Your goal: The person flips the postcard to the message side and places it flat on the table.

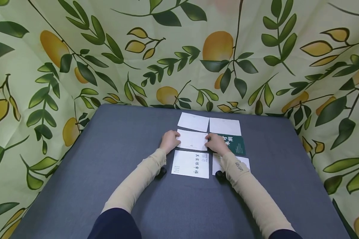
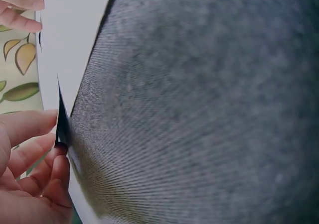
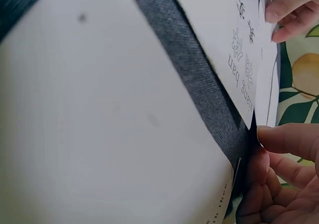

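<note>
A white postcard [image 1: 191, 140] with a small mark near its lower edge is between my two hands, in the left column of cards. My left hand [image 1: 169, 141] pinches its left edge, thumb above and fingers curled beneath; the left wrist view shows this hand [image 2: 37, 169] at the card's edge. On the opposite edge, my right hand [image 1: 216, 143] pinches the card. In the right wrist view, the right hand [image 3: 284, 176] has its thumb on top and fingers under. Beneath the right hand lies a dark green card [image 1: 237, 145] with white characters, partly covered by it.
Two blank white cards [image 1: 193, 121] lie behind, side by side. Nearer is a white card with black characters [image 1: 183, 161]; another white card [image 1: 245, 162] is partly hidden under the right forearm. All lie on a grey cloth-covered table [image 1: 122, 132], before a leaf-and-fruit patterned curtain [image 1: 179, 33].
</note>
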Motion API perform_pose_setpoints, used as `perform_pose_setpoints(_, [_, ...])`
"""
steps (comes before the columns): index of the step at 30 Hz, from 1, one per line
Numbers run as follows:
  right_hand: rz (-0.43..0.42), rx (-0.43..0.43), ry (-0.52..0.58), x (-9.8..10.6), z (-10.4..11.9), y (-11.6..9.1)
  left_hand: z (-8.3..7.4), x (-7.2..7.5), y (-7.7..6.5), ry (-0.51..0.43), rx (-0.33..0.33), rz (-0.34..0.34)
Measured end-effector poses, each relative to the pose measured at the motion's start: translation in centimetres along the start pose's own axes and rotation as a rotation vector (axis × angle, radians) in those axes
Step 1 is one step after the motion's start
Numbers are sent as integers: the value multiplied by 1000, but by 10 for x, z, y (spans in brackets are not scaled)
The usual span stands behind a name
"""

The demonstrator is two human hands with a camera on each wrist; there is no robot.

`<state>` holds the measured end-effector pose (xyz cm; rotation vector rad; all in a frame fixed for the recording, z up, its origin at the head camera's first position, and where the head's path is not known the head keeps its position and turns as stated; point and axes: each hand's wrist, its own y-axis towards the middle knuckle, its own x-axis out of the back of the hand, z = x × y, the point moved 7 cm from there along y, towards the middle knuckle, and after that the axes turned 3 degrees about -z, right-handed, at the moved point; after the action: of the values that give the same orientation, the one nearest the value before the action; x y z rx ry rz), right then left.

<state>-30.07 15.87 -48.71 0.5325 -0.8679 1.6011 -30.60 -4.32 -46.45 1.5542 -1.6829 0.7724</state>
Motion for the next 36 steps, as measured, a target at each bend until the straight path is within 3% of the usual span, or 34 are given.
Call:
perform_pose_setpoints(9, [-1, -8, -21, -4, 0, -3, -2, -4, -3, 108, -25, 5])
perform_pose_setpoints(17, [30, -38, -24, -7, 2, -5, -1, -1, -6, 177, -3, 12])
perform_pose_setpoints(24, [21, -20, -38, 0, 8, -12, -11, 4, -8, 230, -56, 0])
perform_pose_setpoints(29, [-19, 5, 11, 11, 7, -22, -23, 4, -13, 198, -86, -12])
perform_pose_setpoints(36, [-55, 47, 99, 36, -2, -33, -53, 2, -17, 44, -165, -30])
